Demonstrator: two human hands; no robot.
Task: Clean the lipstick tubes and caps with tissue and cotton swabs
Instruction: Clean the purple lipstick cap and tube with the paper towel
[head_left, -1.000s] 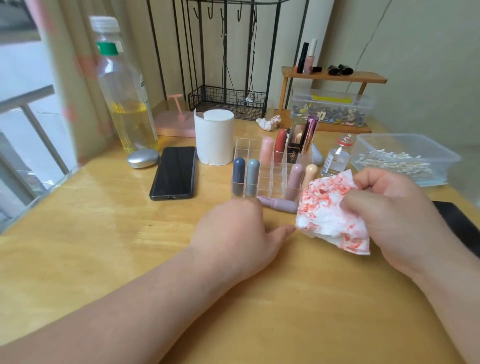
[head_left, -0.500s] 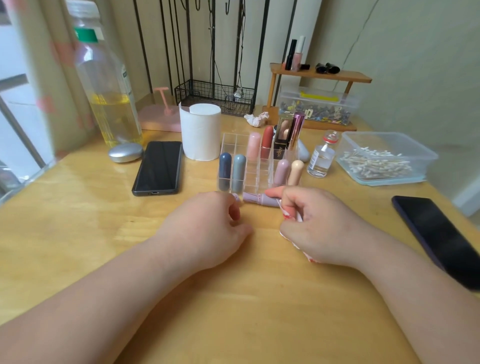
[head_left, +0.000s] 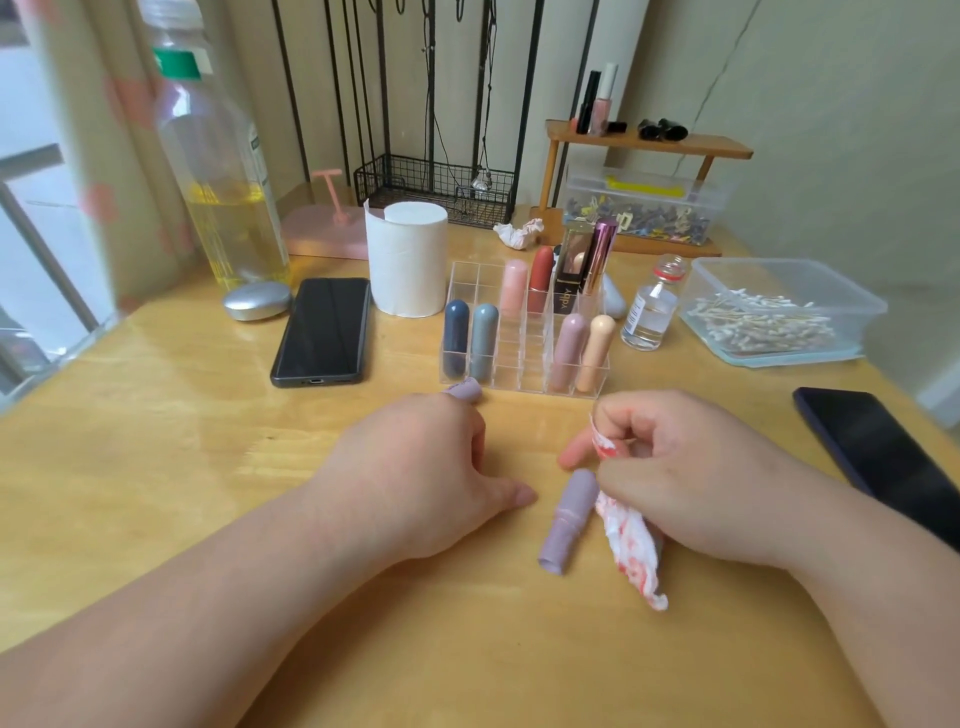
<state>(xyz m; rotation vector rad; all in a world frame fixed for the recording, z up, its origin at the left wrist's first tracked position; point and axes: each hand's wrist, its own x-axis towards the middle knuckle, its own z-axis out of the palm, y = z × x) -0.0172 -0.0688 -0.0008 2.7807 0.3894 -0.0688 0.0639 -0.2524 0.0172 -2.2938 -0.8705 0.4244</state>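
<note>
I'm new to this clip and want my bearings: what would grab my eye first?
The red-smeared tissue bunched in the right hand, near centre, stands out most. A mauve tube lies on the table just left of it. Farther back, a clear organizer holds pastel lipsticks upright.

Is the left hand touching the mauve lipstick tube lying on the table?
Apart. Head view shows bare wooden table between the left hand and the mauve lipstick tube.
</note>
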